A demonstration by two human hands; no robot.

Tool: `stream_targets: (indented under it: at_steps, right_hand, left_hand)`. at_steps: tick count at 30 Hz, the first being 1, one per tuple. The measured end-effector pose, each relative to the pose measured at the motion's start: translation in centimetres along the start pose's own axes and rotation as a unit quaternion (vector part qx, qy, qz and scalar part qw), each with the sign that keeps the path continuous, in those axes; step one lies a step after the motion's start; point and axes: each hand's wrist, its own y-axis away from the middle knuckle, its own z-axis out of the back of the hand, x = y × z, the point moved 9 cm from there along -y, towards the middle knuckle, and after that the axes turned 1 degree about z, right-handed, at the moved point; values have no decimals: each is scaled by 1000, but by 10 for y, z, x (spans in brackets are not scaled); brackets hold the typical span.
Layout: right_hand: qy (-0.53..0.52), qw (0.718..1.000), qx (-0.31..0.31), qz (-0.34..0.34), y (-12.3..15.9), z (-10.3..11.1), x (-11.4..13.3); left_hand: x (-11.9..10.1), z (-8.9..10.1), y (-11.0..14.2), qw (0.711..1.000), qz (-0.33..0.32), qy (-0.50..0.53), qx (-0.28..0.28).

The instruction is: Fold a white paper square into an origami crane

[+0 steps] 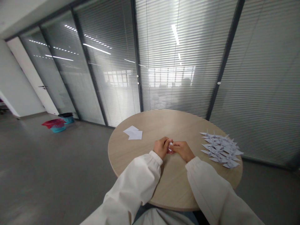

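Observation:
Near the middle of a round wooden table [178, 187], my two hands meet around a small piece of folded white paper [171, 144]. My left hand [161, 147] is closed on it from the left, its fingers wrapped over most of the paper. From the other side my right hand [184, 149] pinches the same piece. Only a sliver of white shows between the fingers, so its folded shape is hidden. Several folded paper cranes [221, 148] lie packed in rows to the right. White paper sheets [135, 135] overlap at the table's left.
Behind the table runs a glass partition with blinds [178, 87]. On the floor at the left stand a blue bin with a red liner [57, 126] and another with a black liner [67, 118]. A white door [35, 81] is farther left.

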Motion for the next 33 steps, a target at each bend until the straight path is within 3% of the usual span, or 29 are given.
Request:
stream_targets:
  at_steps: [5, 12, 18, 23, 28, 33]
  right_hand:
    - [-25, 999, 21, -3, 1, -4, 0]
    - [-50, 998, 11, -32, 2, -4, -2]
    - [-59, 998, 26, -12, 4, -8, 4]
    - [-55, 998, 12, -28, 5, -5, 2]
    - [-64, 998, -12, -17, 2, 3, -2]
    - [-62, 998, 4, -4, 1, 0, 0]
  left_hand:
    - [-5, 6, 0, 998, -29, -45, -25]
    - [-12, 9, 4, 997, -41, -44, -41]
    - [-11, 14, 3, 997, -37, -29, -56]
    - [4, 7, -3, 998, -3, 42, -37]
    - [15, -11, -8, 981, 25, 189, 25]
    - [22, -11, -8, 974, 54, 219, 12]
